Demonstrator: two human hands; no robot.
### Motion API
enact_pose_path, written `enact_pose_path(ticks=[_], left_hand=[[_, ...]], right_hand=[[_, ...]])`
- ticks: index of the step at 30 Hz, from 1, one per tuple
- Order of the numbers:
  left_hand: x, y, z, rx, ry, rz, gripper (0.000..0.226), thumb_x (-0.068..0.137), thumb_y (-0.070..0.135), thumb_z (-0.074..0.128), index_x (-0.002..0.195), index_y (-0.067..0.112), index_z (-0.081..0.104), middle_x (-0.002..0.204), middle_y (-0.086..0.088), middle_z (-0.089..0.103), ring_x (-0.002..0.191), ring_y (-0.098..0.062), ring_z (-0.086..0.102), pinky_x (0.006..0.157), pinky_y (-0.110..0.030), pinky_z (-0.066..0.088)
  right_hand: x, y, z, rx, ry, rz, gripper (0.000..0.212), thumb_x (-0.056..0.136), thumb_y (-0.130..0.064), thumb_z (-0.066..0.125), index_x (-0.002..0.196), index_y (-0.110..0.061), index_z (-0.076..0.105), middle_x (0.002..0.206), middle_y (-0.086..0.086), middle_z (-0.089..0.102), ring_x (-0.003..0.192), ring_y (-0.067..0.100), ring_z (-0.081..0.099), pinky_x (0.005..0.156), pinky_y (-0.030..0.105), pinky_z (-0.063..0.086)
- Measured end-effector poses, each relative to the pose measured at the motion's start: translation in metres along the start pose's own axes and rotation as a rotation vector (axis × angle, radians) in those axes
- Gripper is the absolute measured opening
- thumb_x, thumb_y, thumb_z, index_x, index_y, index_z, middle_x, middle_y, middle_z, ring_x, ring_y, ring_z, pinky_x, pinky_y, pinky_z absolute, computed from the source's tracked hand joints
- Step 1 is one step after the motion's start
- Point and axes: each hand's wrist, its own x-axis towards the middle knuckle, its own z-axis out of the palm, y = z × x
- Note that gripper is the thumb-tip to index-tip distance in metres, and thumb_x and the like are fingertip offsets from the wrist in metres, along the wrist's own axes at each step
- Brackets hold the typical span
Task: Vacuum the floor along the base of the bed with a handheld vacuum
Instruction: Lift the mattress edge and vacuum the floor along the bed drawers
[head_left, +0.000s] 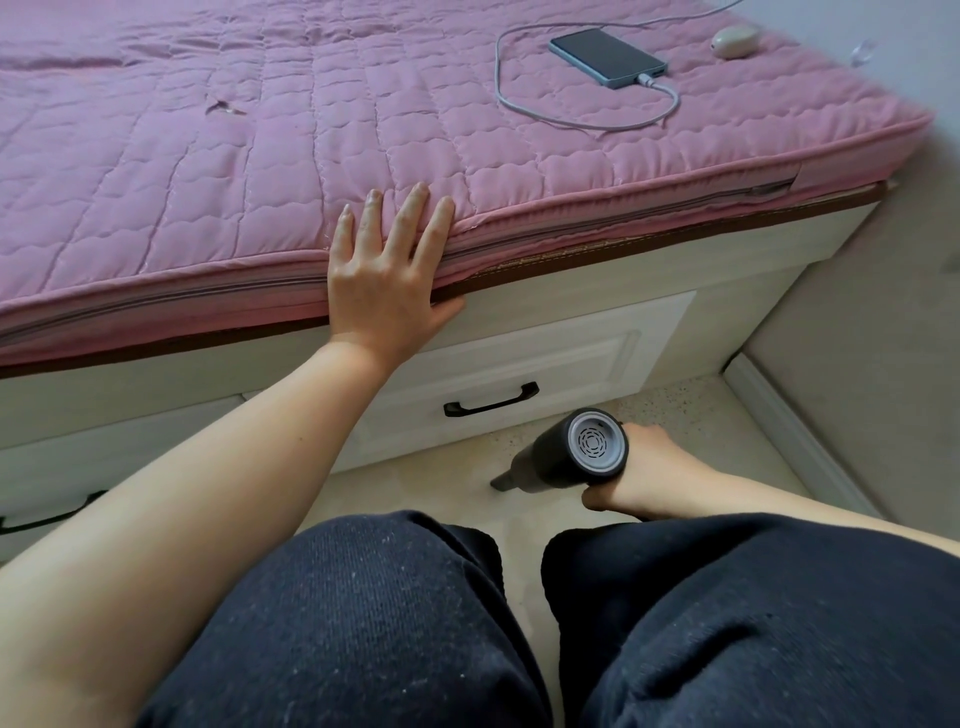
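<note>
My left hand (382, 278) lies flat, fingers (400, 218) spread, on the near edge of the pink quilted mattress (208, 156). My right hand (631, 475) grips the dark handheld vacuum (571, 452), its nozzle touching the floor (426, 486) just before the bed's white drawer (519, 364). No readable writing shows on the vacuum or on the charging phone (608, 57).

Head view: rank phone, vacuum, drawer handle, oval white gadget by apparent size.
1. vacuum, though it sits nearer the camera, which inflates it
2. phone
3. drawer handle, long but thin
4. oval white gadget

Handle versus gadget is close.
</note>
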Motion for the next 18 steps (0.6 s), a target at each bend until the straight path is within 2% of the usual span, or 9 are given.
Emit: enact_pose_path(ticks=[3, 5, 8, 18], left_hand=[[0.000, 0.001, 0.000, 0.002, -0.001, -0.010, 0.081, 0.078, 0.059, 0.053, 0.148, 0.018, 0.042, 0.149, -0.011, 0.047, 0.129, -0.047, 0.048, 0.108, -0.061, 0.037], [-0.001, 0.002, 0.000, 0.001, 0.005, -0.021, 0.081, 0.078, 0.058, 0.053, 0.147, 0.018, 0.042, 0.149, -0.010, 0.048, 0.129, -0.047, 0.049, 0.108, -0.061, 0.037], [-0.001, 0.003, -0.001, -0.002, 0.004, -0.031, 0.080, 0.077, 0.058, 0.054, 0.146, 0.018, 0.043, 0.148, -0.010, 0.048, 0.129, -0.046, 0.049, 0.108, -0.061, 0.037], [-0.001, 0.003, -0.002, 0.007, -0.015, -0.025, 0.083, 0.076, 0.056, 0.064, 0.146, 0.018, 0.043, 0.149, -0.010, 0.048, 0.129, -0.047, 0.049, 0.108, -0.061, 0.037]], right_hand=[[-0.001, 0.004, 0.001, -0.006, 0.009, 0.008, 0.020, 0.069, -0.017, 0.070, 0.083, -0.007, 0.059, 0.082, 0.007, 0.066, 0.076, 0.021, 0.061, 0.051, 0.015, 0.035], [-0.001, 0.007, 0.001, -0.029, -0.001, 0.006, 0.017, 0.068, -0.018, 0.070, 0.073, -0.013, 0.055, 0.072, 0.002, 0.062, 0.068, 0.018, 0.057, 0.049, 0.017, 0.035], [-0.002, 0.008, 0.000, -0.038, -0.006, 0.016, 0.026, 0.067, -0.019, 0.069, 0.062, -0.019, 0.043, 0.064, -0.004, 0.054, 0.060, 0.013, 0.050, 0.048, 0.020, 0.033], [-0.011, 0.014, -0.007, -0.035, -0.027, 0.030, 0.027, 0.067, -0.017, 0.068, 0.061, -0.016, 0.041, 0.062, -0.002, 0.051, 0.054, 0.012, 0.043, 0.046, 0.019, 0.030]])
